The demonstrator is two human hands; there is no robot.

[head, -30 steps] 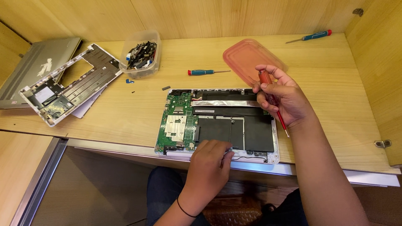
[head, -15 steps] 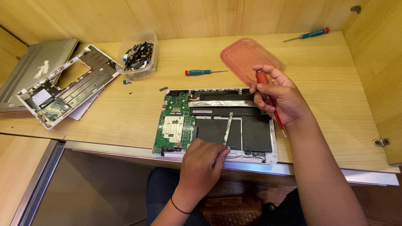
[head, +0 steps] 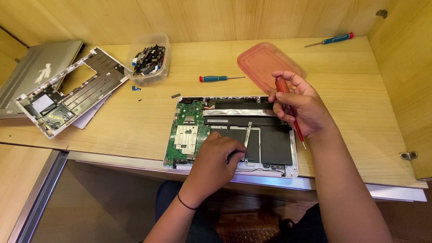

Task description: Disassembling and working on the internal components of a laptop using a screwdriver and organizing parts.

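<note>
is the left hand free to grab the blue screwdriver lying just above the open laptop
Probably yes: the left hand holds nothing large and only rests on the open laptop; bare desk surrounds the blue screwdriver, with nothing between.

left wrist (head: 186,202): thin black band | arms: bare, sleeveless | legs: dark trousers (head: 171,198)

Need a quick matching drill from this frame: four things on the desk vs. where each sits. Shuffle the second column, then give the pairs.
Things:
1. red-handled screwdriver
2. clear plastic tub of small parts
3. pink translucent lid
4. green circuit board

Places:
A. flat on the desk behind the opened laptop
B. left part of the opened laptop
C. gripped in the right hand
D. beside the detached white keyboard frame, near the back wall

Pairs: 1-C, 2-D, 3-A, 4-B
</note>
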